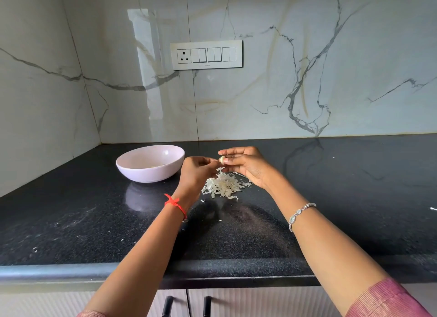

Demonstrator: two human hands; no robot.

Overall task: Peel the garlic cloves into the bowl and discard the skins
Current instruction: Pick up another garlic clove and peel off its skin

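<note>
The small, pale, rounded garlic clove is in the air between the two hands, above the counter. The right hand pinches it from the right side: the thumb lies under it and the fingers above it are almost straight and point to the left, with the palm turned toward the person. The left hand shows its back. Its fingers are curled, and their tips meet the left end of the clove and seem to pinch it there. The clove is too small to tell which way its long axis points.

Directly below both hands, a loose heap of thin, dry, papery white skins lies on the glossy black speckled stone countertop. A few small flakes lie apart, nearer to the person.

To the left of the left hand, close to its knuckles, stands a round, shallow, smooth pale pink bowl. Something pale lies at its bottom, hardly visible.

A red thread is tied around the left wrist, and a silver beaded bracelet hangs on the right wrist.
</note>
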